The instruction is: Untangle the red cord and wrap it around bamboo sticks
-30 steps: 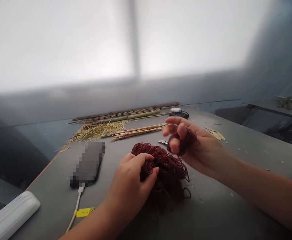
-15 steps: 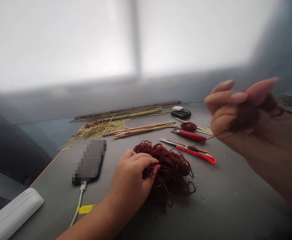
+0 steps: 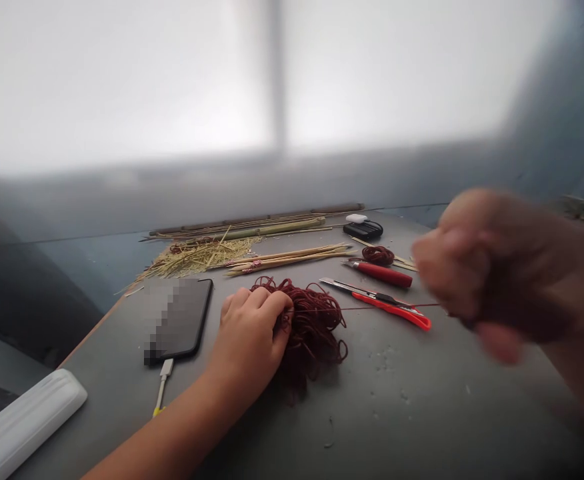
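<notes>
Up close, the blurred right hand point(image 3: 477, 267) is curled round a taut red strand point(image 3: 359, 307)! It runs to the tangled cord bundle point(image 3: 317, 320) on the table point(image 3: 402, 407), left side gripped by the left hand point(image 3: 252, 327). Beyond lie the cutter point(image 3: 392, 311), red-handled knife point(image 3: 383, 274), then pale sticks point(image 3: 297, 257).

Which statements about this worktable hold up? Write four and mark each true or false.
1. The left hand is on the dark red cord bundle. True.
2. The box cutter lies left of the smartphone. False: the box cutter lies to its right.
3. A taut strand runs from the cord bundle to the right hand. True.
4. Nothing is plugged into the smartphone. False: a white cable is.
</notes>
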Available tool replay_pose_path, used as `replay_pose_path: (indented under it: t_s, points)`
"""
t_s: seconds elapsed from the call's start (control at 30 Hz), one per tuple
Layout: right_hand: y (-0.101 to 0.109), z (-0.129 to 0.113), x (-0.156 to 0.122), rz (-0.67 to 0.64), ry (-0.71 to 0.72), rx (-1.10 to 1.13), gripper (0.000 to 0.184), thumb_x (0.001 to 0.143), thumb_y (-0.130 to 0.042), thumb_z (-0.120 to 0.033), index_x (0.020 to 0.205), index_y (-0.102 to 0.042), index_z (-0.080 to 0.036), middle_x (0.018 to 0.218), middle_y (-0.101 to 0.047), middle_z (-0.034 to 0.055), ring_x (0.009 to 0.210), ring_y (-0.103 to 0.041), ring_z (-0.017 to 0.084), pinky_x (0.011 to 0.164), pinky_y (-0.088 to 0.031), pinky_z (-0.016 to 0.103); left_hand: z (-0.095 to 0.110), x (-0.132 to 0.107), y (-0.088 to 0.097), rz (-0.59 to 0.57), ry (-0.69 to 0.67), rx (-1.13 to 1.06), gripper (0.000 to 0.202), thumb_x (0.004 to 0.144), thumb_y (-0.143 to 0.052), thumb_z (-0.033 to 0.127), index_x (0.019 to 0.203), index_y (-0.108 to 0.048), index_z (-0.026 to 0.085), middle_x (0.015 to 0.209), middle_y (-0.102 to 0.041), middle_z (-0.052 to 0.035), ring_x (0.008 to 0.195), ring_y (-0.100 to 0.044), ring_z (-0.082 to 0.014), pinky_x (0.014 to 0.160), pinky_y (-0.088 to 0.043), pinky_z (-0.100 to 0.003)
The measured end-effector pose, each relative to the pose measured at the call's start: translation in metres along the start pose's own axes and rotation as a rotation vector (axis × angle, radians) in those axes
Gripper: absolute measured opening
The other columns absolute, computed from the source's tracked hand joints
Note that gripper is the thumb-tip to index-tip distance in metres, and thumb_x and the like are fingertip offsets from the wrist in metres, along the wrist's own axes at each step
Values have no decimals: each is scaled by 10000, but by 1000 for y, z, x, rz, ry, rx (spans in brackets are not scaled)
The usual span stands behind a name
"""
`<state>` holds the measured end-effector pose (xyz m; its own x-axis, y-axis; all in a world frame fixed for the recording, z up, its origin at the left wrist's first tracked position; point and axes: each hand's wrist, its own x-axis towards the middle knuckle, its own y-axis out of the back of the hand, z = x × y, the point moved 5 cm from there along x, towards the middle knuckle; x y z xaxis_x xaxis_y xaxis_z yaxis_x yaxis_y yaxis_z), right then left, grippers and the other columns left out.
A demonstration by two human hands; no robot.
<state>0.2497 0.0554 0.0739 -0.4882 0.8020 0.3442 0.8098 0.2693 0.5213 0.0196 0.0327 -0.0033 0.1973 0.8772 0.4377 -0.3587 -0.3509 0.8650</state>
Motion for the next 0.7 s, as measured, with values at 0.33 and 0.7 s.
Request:
replay_pose_path:
  t_s: [0.33, 0.7]
  points:
    - [-34, 34, 43, -105, 427, -737, 436, 844, -511, -77, 1237, -612, -236, 1075, -709, 69, 770, -683, 162, 655, -513, 263, 11, -2, 3, 43, -26, -61, 129, 896, -510, 250, 818, -606, 212, 779, -672, -50, 786, -546, -265, 752, -408, -434]
    - [-71, 7, 11, -46, 207, 720, 305, 924, -641, -259, 1179, -480, -300, 895, -709, -29, 643, -747, 139, 590, -600, 245, 40, -11, -4, 33, -213, -370, 64, 840, -600, 197, 892, -635, 213, 845, -719, -19, 821, -529, -231, 806, -435, -423]
